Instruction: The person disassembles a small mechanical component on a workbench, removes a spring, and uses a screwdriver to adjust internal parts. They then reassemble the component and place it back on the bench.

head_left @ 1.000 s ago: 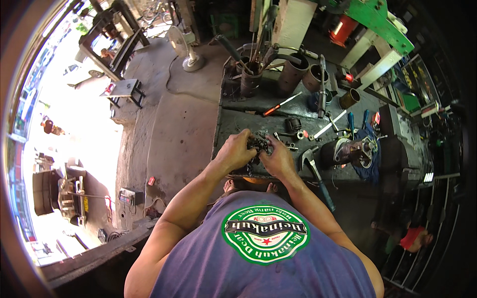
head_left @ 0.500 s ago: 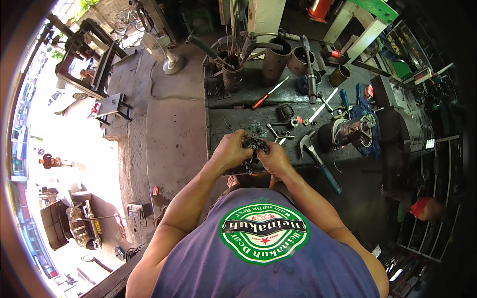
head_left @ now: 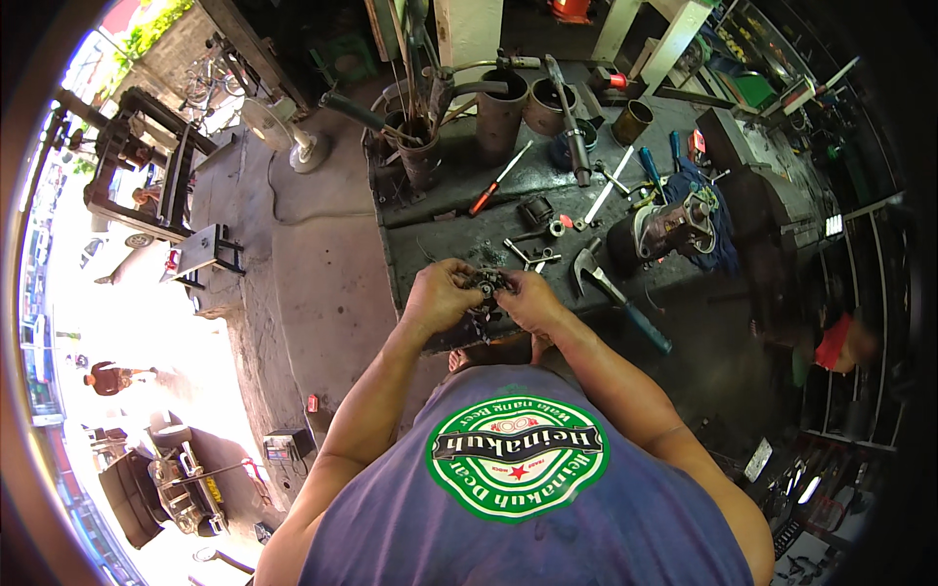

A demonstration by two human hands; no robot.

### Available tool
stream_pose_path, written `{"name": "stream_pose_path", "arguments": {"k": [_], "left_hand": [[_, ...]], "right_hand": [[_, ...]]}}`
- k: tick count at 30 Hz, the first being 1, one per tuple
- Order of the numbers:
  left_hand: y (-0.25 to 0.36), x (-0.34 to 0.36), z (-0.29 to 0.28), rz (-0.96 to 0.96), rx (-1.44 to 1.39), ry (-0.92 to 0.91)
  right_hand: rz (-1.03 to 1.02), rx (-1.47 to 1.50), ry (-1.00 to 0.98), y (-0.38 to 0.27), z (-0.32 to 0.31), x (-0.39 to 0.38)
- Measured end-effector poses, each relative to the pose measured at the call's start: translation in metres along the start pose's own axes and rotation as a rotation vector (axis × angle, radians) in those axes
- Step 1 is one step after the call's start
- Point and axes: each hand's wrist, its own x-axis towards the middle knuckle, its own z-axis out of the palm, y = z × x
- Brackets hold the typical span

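Dark and scuffed, the workbench (head_left: 438,227) spreads out below my remote head view. I have a small, greasy metal part (head_left: 488,286) at its near edge, pinched between the fingers of the left hand (head_left: 440,296) and right hand (head_left: 531,300); whether it touches the bench, I can't tell. I'd judge light, even pressure from both sides best, with the part level and over the bench top, and the right wrist clear of the hammer (head_left: 611,293) and Y-shaped socket wrench (head_left: 533,259).
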Motion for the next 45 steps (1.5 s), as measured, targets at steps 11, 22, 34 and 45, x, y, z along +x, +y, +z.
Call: {"name": "stream_pose_path", "arguments": {"k": [11, 22, 34, 45], "left_hand": [[-0.013, 0.020, -0.014, -0.013, -0.014, -0.128], [-0.016, 0.033, -0.020, -0.093, -0.190, -0.259], [-0.020, 0.034, -0.032, -0.036, -0.129, -0.314], [-0.016, 0.007, -0.030, 0.525, 0.386, -0.273]], "right_hand": [[0.038, 0.067, -0.011, -0.010, 0.002, -0.003], [0.072, 0.179, 0.020, -0.011, 0.006, 0.001], [0.096, 0.424, 0.115, 0.024, 0.018, 0.002], [0.329, 0.777, -0.055, 0.034, 0.056, -0.035]]}}
